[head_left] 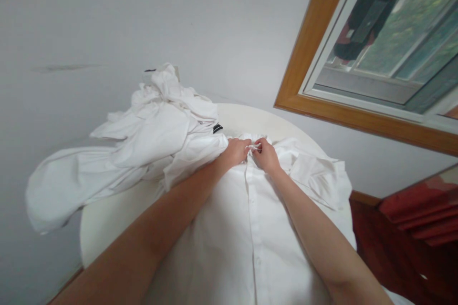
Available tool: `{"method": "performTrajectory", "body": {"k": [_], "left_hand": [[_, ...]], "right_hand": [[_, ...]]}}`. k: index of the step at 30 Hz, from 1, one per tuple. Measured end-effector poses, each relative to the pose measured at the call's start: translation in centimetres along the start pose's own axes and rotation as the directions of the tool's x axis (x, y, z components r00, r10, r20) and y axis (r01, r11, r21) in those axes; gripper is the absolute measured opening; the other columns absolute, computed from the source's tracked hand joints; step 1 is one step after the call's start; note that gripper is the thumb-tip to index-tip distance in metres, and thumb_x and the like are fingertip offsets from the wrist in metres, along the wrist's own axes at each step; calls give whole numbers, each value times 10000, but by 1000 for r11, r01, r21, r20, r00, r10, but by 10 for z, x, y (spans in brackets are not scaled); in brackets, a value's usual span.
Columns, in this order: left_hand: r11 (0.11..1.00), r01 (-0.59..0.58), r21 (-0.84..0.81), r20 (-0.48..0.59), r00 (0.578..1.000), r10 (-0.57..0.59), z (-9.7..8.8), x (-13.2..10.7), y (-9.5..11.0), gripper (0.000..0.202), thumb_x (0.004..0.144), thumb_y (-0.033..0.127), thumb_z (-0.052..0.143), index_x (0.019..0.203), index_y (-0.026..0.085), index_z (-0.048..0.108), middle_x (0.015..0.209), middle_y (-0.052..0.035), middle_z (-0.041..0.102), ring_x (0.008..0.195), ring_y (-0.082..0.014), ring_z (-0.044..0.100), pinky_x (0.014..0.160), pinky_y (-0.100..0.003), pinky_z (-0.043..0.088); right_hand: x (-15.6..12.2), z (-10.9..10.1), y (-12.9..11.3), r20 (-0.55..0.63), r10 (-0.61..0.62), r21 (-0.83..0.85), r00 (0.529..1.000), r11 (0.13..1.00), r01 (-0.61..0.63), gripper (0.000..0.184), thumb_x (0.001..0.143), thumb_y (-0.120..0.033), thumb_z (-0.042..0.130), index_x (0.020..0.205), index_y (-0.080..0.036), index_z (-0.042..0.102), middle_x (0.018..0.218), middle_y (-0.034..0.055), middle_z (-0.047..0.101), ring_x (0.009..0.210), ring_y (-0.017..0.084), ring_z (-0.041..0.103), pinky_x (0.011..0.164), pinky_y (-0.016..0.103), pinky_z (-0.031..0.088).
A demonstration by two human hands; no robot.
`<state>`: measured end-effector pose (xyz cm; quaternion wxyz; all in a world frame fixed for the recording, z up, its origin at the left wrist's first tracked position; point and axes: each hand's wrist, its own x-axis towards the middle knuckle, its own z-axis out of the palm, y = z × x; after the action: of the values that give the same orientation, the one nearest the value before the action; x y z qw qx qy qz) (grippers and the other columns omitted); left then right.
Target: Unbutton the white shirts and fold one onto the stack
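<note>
One white cloth shirt (214,243) with a buttoned front strip (258,236) lay spread over a round, smooth white table (246,113), the strip running from the far edge toward the viewer. At its far end the left hand (237,151) had its fingers curled down on the cloth, while the right hand (265,155) pinched a small gathered edge between thumb and fingertips; what sat inside that pinch was too small to tell. So slight a fold could have slipped free under a loose grip, and uneven pulling could have skewed the strip. Both forearms (161,228) reached forward and converged, leaving the hands just beside each other. To their left, a rumpled heap of white fabric (153,133) overhung the table; a sideways left elbow might have dragged it. Beyond stood a pale grey wall (107,19).
</note>
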<state>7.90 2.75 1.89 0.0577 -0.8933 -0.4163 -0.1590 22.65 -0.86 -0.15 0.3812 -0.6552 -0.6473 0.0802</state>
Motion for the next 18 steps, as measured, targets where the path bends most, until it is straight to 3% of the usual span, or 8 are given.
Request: {"method": "performTrajectory", "body": {"k": [11, 16, 18], "left_hand": [[993, 112, -45, -47, 992, -114, 7, 5, -1, 338, 931, 450, 404, 1068, 181, 556, 870, -87, 680, 864, -239, 648, 735, -301, 416], [935, 315, -161, -115, 935, -335, 19, 9, -27, 401, 945, 483, 322, 1049, 174, 555, 760, -52, 645, 734, -201, 619, 687, -288, 402], [934, 297, -201, -157, 931, -330, 21, 9, -34, 373, 945, 458, 326, 1021, 187, 570, 776, -52, 632, 765, -205, 600, 716, -300, 405]], "right_hand": [[2, -1, 4, -4, -119, -115, 993, 986, 118, 196, 843, -188, 475, 831, -167, 670, 781, 68, 601, 810, 191, 545, 778, 285, 402], [7, -5, 29, -154, -5, -77, 988, 997, -7, 154, 824, -221, 484, 791, -161, 623, 794, 68, 585, 808, 196, 533, 786, 307, 412], [9, -8, 42, -187, 47, 11, 981, 999, -46, 167, 839, -262, 460, 804, -168, 593, 795, 54, 572, 778, 188, 529, 748, 305, 424]]}}
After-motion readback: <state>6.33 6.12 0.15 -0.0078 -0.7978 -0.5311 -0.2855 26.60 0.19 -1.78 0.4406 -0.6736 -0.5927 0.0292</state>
